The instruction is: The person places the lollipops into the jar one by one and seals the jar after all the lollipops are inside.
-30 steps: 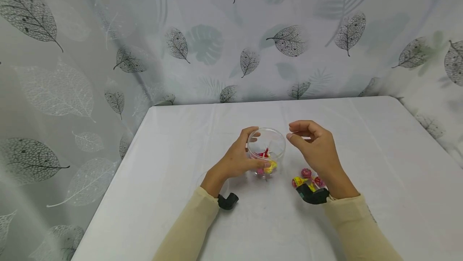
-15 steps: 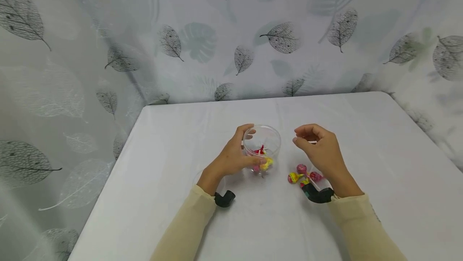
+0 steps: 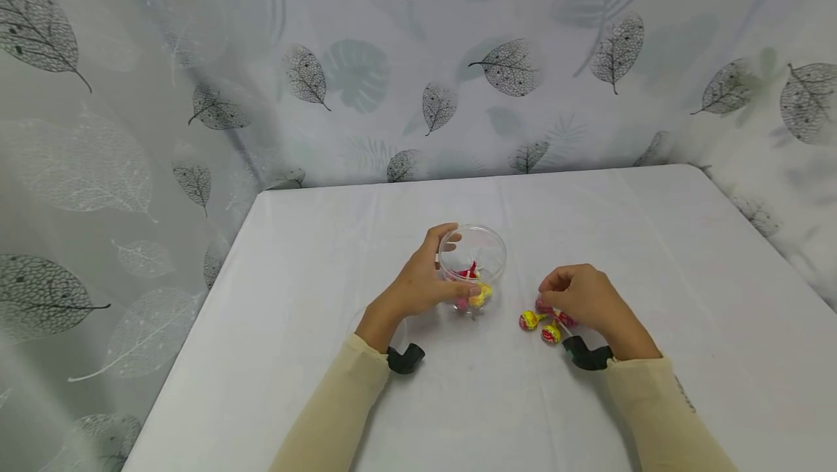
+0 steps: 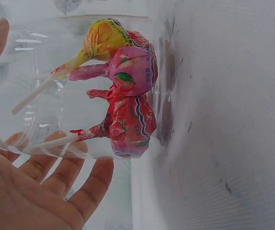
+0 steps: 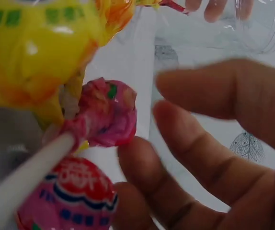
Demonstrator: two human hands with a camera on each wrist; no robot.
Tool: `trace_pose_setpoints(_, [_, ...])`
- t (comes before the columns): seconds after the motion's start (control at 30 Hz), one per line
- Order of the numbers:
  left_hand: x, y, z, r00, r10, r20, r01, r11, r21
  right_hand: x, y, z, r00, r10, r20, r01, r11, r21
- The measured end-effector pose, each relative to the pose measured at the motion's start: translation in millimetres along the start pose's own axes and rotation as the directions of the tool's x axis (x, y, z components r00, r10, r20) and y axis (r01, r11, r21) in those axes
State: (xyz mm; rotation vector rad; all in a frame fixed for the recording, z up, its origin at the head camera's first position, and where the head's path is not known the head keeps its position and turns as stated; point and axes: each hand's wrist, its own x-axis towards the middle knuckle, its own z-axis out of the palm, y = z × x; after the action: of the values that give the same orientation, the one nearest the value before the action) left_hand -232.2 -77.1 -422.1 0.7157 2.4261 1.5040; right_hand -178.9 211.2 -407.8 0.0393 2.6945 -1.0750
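Clear plastic jar: upright on the white tabletop, mid-table, gripped round its wall by the left hand, fingers curled about it. Contents: three wrapped lollipops, yellow, pink and red, sticks pointing up.

Loose lollipops: small cluster on the tabletop just right of the jar. Right hand: lowered onto the cluster, fingers curled toward a pink one; whether they actually pinch it cannot be told.

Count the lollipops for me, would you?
6: three in the jar, as the left wrist view shows, three on the table by the right hand. More may be hidden.
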Motion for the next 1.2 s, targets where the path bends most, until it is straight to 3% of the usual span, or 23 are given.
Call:
trace_pose_setpoints(0.17, [0.3,1.2,0.2,1.000,0.014,0.002,-0.014,1.000,0.000,1.7,4.5,2.8,0.998,-0.034,0.050,0.037,0.997,-0.064])
trace_pose_setpoints(0.53, [0.6,1.7,-0.1,1.000,0.008,0.003,-0.008,1.000,0.003,3.0,4.1,6.6,0.999,-0.014,-0.052,0.008,0.992,-0.122])
trace_pose_setpoints(0.8, [0.9,0.8,-0.3,1.000,0.028,0.004,-0.028,1.000,0.006,4.3,3.4,8.0,0.988,-0.059,-0.139,0.033,0.984,-0.176])
trace_pose_setpoints(1.2, [-0.1,0.2,-0.5,1.000,0.028,0.002,-0.028,1.000,-0.003,8.0,6.7,10.2,0.993,-0.049,-0.104,0.030,0.984,-0.177])
